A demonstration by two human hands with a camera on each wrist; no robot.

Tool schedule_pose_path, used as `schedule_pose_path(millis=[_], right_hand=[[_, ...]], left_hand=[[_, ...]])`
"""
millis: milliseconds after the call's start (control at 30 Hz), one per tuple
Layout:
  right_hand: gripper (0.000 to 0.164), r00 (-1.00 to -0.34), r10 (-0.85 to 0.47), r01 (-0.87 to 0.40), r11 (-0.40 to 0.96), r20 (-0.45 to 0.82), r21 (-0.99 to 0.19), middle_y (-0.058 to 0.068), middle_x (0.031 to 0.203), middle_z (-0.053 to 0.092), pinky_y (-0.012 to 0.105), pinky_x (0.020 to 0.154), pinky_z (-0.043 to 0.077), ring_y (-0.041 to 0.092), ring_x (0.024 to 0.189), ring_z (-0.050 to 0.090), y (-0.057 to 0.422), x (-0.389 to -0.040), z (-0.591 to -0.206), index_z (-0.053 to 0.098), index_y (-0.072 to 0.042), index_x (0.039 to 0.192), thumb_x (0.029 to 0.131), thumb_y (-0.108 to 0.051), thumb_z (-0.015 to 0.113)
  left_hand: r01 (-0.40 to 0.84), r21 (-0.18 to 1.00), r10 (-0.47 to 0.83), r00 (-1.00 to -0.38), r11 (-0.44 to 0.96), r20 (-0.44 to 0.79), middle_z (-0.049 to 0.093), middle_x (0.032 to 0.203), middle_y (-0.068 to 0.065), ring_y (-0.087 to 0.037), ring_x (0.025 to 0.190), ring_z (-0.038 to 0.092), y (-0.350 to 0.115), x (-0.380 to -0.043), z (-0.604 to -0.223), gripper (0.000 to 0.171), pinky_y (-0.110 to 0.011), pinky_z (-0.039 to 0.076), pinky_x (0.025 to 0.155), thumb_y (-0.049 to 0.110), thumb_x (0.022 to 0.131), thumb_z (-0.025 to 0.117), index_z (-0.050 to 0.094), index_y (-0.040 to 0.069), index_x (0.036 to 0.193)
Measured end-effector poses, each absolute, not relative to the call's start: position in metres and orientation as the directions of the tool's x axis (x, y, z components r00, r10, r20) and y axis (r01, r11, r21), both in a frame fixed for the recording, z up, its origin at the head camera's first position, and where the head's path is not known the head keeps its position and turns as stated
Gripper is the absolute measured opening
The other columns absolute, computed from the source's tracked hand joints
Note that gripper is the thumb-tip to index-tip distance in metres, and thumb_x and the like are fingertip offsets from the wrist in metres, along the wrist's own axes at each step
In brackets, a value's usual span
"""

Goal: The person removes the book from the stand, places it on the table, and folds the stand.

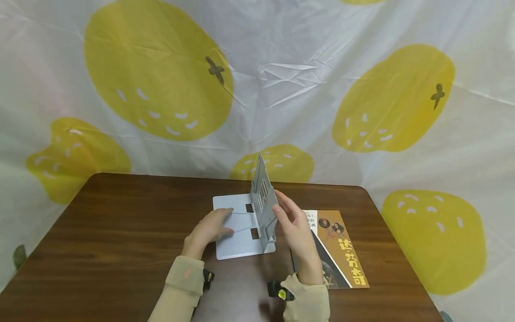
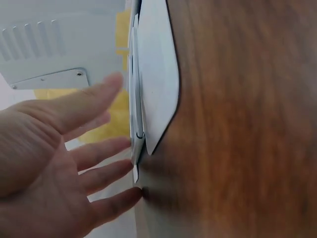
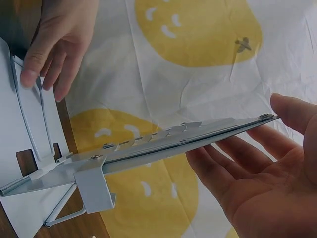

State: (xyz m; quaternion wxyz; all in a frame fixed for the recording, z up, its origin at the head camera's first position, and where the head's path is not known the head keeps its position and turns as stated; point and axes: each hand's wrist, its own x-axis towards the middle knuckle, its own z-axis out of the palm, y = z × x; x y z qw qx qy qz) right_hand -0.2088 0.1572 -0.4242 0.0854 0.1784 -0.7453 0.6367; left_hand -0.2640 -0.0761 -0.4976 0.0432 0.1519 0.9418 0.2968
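A white metal book stand [image 1: 241, 241] stands on the table, its flat base down and its slotted panel [image 1: 263, 201] raised nearly upright on a hinge. My right hand [image 1: 297, 228] grips the panel's outer edge. The right wrist view shows the thumb at that edge and the fingers [image 3: 237, 158] against the panel's other face. Over the left part of the base is my left hand [image 1: 207, 230], its fingers spread and close to the plate. A bent wire support [image 3: 25, 109] lies along the base, and a small folded lip [image 3: 96, 186] projects from the panel.
A brown and black book or magazine [image 1: 350, 250] with yellow lettering lies on the table, partly behind my right forearm. The dark wood table [image 1: 120, 232] ends at a hanging white cloth [image 1: 281, 89] printed with yellow fruit.
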Motion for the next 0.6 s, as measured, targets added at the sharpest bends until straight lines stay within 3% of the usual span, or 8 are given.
schedule_pose_path(millis=[100,400,600], right_hand=[[0.045,-0.923,-0.154,-0.372,0.122,0.353,-0.920,0.013,0.143,0.050,0.034,0.107,0.037,0.022,0.132,0.046,0.1573,-0.2090,-0.4245,0.046,-0.003,0.144,0.102,-0.017,0.054],[0.044,-0.927,-0.153,-0.360,0.103,0.343,-0.927,0.015,0.140,0.052,0.022,0.099,0.043,0.027,0.127,0.050,0.1540,-0.2101,-0.4246,0.048,-0.004,0.143,0.101,-0.016,0.055],[0.044,-0.930,-0.152,-0.353,0.120,0.334,-0.928,0.014,0.139,0.053,0.027,0.093,0.048,0.026,0.125,0.053,0.1505,-0.2085,-0.4241,0.049,-0.005,0.143,0.101,-0.016,0.056]], left_hand=[[0.283,0.534,0.326,-0.945,0.797,0.014,0.055,0.135,-0.021,-0.037,0.128,0.047,-0.0763,-0.2626,-0.4970,0.060,-0.047,0.035,0.108,0.010,0.081,0.079,0.055,-0.002,0.134],[0.272,0.508,0.327,-0.945,0.817,-0.020,0.046,0.141,-0.025,-0.042,0.134,0.038,-0.0751,-0.2561,-0.4928,0.053,-0.056,0.032,0.108,0.007,0.086,0.073,0.055,-0.001,0.135],[0.271,0.509,0.337,-0.941,0.817,-0.040,0.044,0.144,-0.026,-0.044,0.136,0.034,-0.0760,-0.2569,-0.4945,0.055,-0.056,0.029,0.110,0.012,0.087,0.072,0.053,-0.001,0.137]])
